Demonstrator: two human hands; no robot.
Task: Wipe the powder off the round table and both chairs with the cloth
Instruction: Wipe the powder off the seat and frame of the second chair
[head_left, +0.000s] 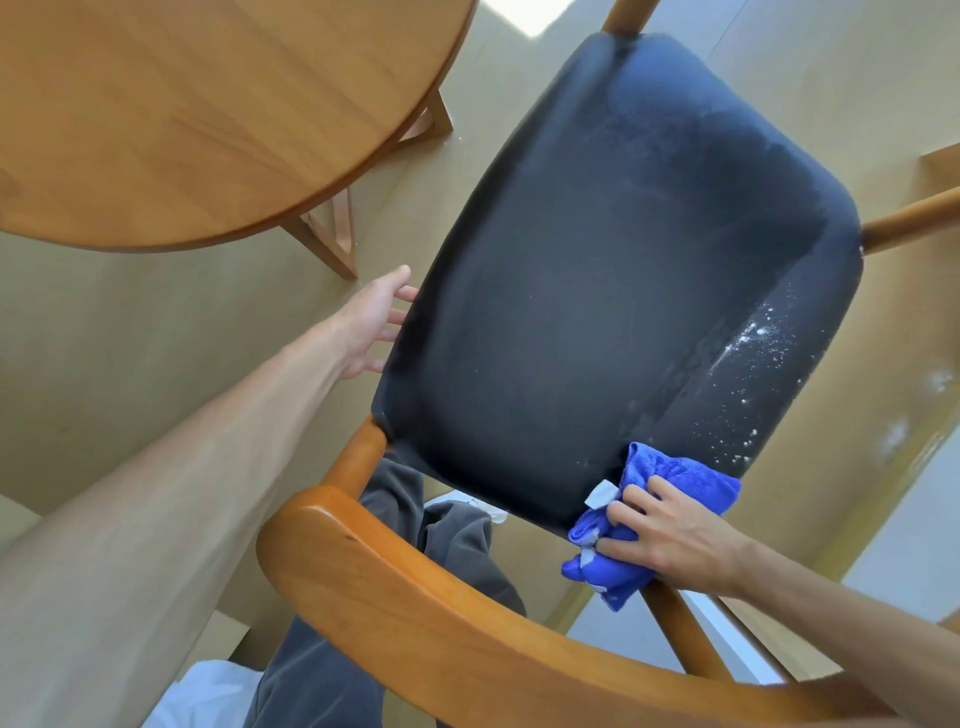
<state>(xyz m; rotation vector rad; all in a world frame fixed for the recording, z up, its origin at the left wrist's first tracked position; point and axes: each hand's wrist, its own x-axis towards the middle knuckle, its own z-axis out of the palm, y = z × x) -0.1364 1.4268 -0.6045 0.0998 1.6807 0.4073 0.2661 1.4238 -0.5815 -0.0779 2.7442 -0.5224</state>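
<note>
Chair: dark seat, white powder along its right edge.
Right hand: grips the blue cloth at the seat's corner.
Left hand: fingers spread, touching the seat's left edge.

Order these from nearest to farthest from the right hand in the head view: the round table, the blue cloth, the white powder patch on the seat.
1. blue cloth: under the right hand.
2. white powder patch: seat's right edge.
3. round table: upper left.

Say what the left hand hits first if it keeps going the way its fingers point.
Most likely the seat. The left hand is open, its fingers pointing right at the seat's near side edge, their tips at or just under it. Depth is unclear, so they may slip beneath the cushion instead.
</note>
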